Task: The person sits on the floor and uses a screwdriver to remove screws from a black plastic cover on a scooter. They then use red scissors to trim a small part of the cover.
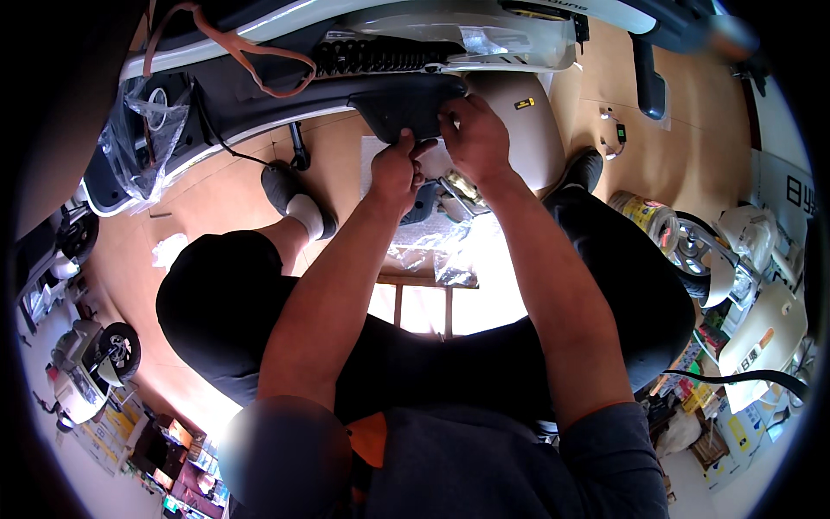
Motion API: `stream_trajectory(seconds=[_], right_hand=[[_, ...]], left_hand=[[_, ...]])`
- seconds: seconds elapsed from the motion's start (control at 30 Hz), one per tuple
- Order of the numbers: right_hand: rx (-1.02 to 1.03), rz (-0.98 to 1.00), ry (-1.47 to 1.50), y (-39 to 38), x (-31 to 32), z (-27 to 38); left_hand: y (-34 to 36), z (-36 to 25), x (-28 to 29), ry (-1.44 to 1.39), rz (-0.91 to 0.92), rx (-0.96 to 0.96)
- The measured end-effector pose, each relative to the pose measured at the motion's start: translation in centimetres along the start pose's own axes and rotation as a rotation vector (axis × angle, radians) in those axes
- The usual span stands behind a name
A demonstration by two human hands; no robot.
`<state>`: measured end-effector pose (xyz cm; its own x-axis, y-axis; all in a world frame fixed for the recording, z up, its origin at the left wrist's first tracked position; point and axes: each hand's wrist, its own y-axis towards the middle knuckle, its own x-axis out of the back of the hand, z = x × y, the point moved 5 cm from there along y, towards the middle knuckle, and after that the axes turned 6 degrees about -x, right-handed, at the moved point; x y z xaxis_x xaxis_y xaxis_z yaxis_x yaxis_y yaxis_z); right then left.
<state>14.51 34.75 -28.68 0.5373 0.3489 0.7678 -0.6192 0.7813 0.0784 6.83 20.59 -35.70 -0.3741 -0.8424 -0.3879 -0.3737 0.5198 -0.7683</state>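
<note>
In front of me is a black molded panel (399, 107), wide at the top and narrower below, set along the side of a white and dark scooter (510, 45). My left hand (396, 177) is closed at its lower edge, thumb up against the black surface and fingers curled under. At the panel's right end, my right hand (475, 138) has its fingers bent and pressed onto the edge. Whatever lies under the right fingertips is hidden. Just above the panel runs a black coil spring (376, 57). A beige rounded part (512, 130) stands close behind my right hand.
An orange strap (246, 60) hangs over the scooter. Clear plastic wrap (143, 143) covers a part at left; more plastic film (441, 251) lies below my hands. A plastic jar (647, 221) and a wheel (694, 246) stand at right. Another scooter (86, 368) is at far left.
</note>
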Motion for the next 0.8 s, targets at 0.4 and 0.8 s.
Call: stream_trajectory(seconds=[0.4, 0.8], right_hand=[[-0.062, 0.016, 0.009, 1.6, -0.9, -0.6], [0.017, 0.009, -0.086, 1.0, -0.3, 0.3]], left_hand=[[0.1, -0.2, 0.0, 0.000, 0.012, -0.001], [-0.2, -0.4, -0.1, 0.007, -0.004, 0.019]])
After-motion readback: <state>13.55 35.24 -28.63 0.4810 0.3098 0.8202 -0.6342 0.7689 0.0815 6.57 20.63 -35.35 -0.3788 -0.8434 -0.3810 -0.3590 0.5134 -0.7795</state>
